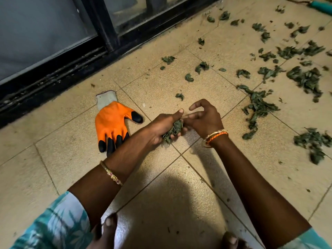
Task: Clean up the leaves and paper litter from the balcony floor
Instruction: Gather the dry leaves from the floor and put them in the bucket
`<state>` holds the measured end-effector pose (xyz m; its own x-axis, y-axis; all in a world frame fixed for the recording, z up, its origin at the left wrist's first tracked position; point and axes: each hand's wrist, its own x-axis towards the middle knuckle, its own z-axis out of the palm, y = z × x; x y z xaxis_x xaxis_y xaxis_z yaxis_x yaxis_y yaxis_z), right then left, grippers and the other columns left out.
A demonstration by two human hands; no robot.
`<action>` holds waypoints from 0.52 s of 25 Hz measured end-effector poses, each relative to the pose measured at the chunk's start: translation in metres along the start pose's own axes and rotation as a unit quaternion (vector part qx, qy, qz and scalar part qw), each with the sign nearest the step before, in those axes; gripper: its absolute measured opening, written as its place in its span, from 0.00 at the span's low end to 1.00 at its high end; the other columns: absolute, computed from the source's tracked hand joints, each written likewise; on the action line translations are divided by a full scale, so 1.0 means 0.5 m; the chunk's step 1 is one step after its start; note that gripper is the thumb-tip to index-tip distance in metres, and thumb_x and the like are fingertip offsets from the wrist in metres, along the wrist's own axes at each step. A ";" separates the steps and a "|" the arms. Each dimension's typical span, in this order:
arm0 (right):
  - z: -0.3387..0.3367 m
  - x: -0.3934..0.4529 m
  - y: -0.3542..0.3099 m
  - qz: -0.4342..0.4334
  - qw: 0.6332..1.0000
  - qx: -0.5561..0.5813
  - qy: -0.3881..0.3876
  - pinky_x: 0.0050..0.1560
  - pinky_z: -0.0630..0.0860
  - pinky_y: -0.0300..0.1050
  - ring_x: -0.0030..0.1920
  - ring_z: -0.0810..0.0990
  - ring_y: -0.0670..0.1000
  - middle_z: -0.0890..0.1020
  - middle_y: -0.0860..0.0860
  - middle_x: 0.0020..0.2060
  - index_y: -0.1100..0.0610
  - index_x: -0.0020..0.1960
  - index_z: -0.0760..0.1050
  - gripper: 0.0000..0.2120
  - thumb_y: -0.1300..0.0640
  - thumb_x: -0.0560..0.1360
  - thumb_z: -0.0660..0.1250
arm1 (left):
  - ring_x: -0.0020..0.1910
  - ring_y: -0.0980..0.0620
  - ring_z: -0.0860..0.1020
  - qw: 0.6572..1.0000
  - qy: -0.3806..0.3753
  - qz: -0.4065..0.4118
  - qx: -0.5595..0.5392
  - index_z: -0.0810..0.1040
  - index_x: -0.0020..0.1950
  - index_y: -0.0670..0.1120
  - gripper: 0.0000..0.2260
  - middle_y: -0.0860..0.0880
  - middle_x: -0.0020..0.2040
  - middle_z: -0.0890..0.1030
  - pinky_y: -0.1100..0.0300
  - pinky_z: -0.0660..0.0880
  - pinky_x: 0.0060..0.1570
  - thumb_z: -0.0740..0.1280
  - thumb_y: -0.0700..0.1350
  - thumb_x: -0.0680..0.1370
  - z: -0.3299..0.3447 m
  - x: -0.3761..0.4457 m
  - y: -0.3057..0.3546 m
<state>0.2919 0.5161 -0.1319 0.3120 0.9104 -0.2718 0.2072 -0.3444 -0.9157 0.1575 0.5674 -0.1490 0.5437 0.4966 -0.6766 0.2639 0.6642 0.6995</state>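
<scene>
Crumpled dark green dried leaves (173, 129), bunched into a small wad, lie in the palm of the left hand (165, 129), whose fingers curl up under the wad and whose thumb extends straight along its top. Right hand (203, 118) meets the wad from the far side: two fingers reach to the leaves and touch them beside the left thumb tip, while the index finger arches loosely above, gripping nothing that can be made out. More loose leaves of the same kind (258, 105) are scattered over the floor to the right of and beyond the right hand's fingers, well apart from them; those at the far right are blurred. An orange rubber-coated work glove with black fingertips and a grey knit cuff (112, 123) lies flat to the left of the left hand, its fingertips partly hidden behind the left forearm. A teal-handled tool (321, 6) is cut off at the upper right corner. Beige square floor tiles (71, 150) with thin grout lines run up to a black sliding-door track (53, 78) with glass panes.
</scene>
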 end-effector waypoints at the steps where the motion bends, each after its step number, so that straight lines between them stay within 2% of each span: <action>1: 0.010 0.004 -0.011 -0.027 0.998 -0.051 0.010 0.30 0.78 0.35 0.29 0.81 0.43 0.81 0.50 0.32 0.57 0.48 0.72 0.13 0.68 0.69 0.72 | 0.24 0.59 0.71 1.000 0.002 0.003 -0.004 0.77 0.52 0.45 0.20 0.48 0.36 0.77 0.69 0.65 0.18 0.54 0.58 0.82 -0.002 0.001 0.004; 3: 0.026 0.024 -0.027 -0.063 0.987 -0.148 -0.020 0.31 0.77 0.35 0.33 0.81 0.42 0.82 0.50 0.34 0.56 0.48 0.75 0.09 0.67 0.71 0.68 | 0.24 0.58 0.71 0.999 0.028 0.007 -0.020 0.77 0.48 0.45 0.17 0.48 0.36 0.78 0.69 0.65 0.17 0.55 0.56 0.82 -0.018 0.003 0.007; 5: 0.030 0.055 -0.038 -0.081 0.971 -0.216 -0.067 0.35 0.74 0.34 0.42 0.82 0.48 0.84 0.52 0.42 0.56 0.49 0.78 0.09 0.66 0.73 0.64 | 0.22 0.57 0.72 0.996 0.069 0.012 -0.053 0.75 0.44 0.44 0.13 0.48 0.35 0.77 0.67 0.64 0.16 0.58 0.51 0.82 -0.044 0.006 0.008; 7: 0.028 0.101 -0.045 -0.110 0.954 -0.278 -0.030 0.41 0.71 0.35 0.49 0.81 0.52 0.83 0.55 0.49 0.57 0.52 0.80 0.10 0.64 0.74 0.62 | 0.21 0.55 0.70 0.988 0.128 0.016 -0.083 0.73 0.41 0.43 0.11 0.46 0.33 0.74 0.67 0.63 0.16 0.60 0.46 0.82 -0.074 0.011 0.015; 9: 0.031 0.149 -0.034 -0.126 0.939 -0.321 0.009 0.51 0.71 0.39 0.56 0.77 0.56 0.79 0.58 0.56 0.60 0.57 0.78 0.12 0.61 0.75 0.64 | 0.20 0.54 0.68 0.980 0.172 0.021 -0.098 0.70 0.38 0.43 0.12 0.45 0.31 0.72 0.67 0.62 0.17 0.60 0.44 0.81 -0.097 0.013 0.028; 10: 0.039 0.163 -0.023 -0.143 0.929 -0.341 -0.002 0.56 0.70 0.42 0.59 0.75 0.58 0.77 0.60 0.59 0.62 0.60 0.76 0.14 0.62 0.74 0.65 | 0.20 0.54 0.68 0.978 0.182 0.026 -0.103 0.69 0.37 0.44 0.12 0.46 0.30 0.72 0.67 0.61 0.17 0.60 0.44 0.80 -0.106 0.012 0.037; 12: 0.067 0.166 0.009 -0.202 0.896 -0.393 -0.033 0.59 0.70 0.46 0.61 0.74 0.62 0.76 0.63 0.59 0.66 0.59 0.76 0.14 0.69 0.74 0.62 | 0.20 0.54 0.69 0.976 0.188 0.034 -0.104 0.69 0.38 0.44 0.10 0.46 0.30 0.71 0.68 0.60 0.17 0.61 0.44 0.79 -0.119 0.013 0.051; 13: 0.081 0.159 0.027 -0.228 0.878 -0.419 -0.026 0.60 0.70 0.48 0.62 0.73 0.63 0.76 0.64 0.60 0.68 0.59 0.76 0.15 0.72 0.73 0.60 | 0.20 0.54 0.69 0.977 0.187 0.036 -0.102 0.69 0.38 0.44 0.10 0.47 0.30 0.71 0.68 0.60 0.16 0.62 0.45 0.78 -0.124 0.014 0.056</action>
<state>0.2820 0.5932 -0.1776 -0.0189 0.9992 0.0349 0.9163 0.0313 -0.3993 0.1194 0.6242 -0.1485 0.2167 0.6895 -0.6911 0.0518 0.6988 0.7134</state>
